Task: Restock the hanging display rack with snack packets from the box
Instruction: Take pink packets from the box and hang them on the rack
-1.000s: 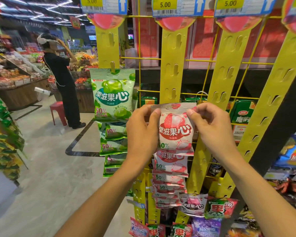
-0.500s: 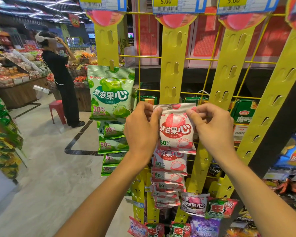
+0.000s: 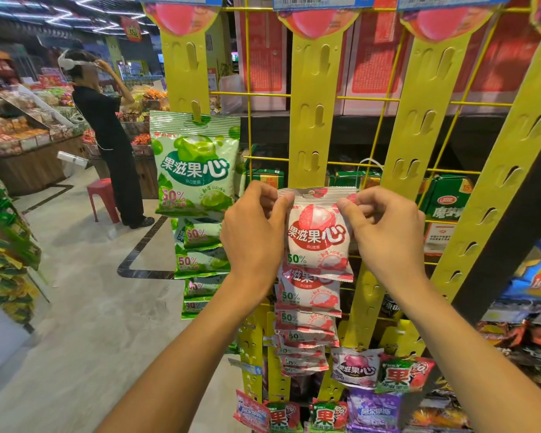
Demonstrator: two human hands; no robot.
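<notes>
Up close, the left hand (image 3: 253, 235) and right hand (image 3: 384, 237) pinch the top corners of a red-and-white snack packet (image 3: 317, 237) against the middle yellow hanging strip (image 3: 314, 120), above hung packets; farther left hangs a green packet (image 3: 196, 165).

Both hands (image 3: 320, 232) pinch a red packet (image 3: 319, 235) against the yellow strip (image 3: 314, 120).

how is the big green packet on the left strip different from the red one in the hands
The green packet is larger and hangs alone on its strip's hook. The red packet is smaller and pinched at its top corners by the left hand and right hand. Both carry the same white brand lettering and a 50% mark.
</notes>
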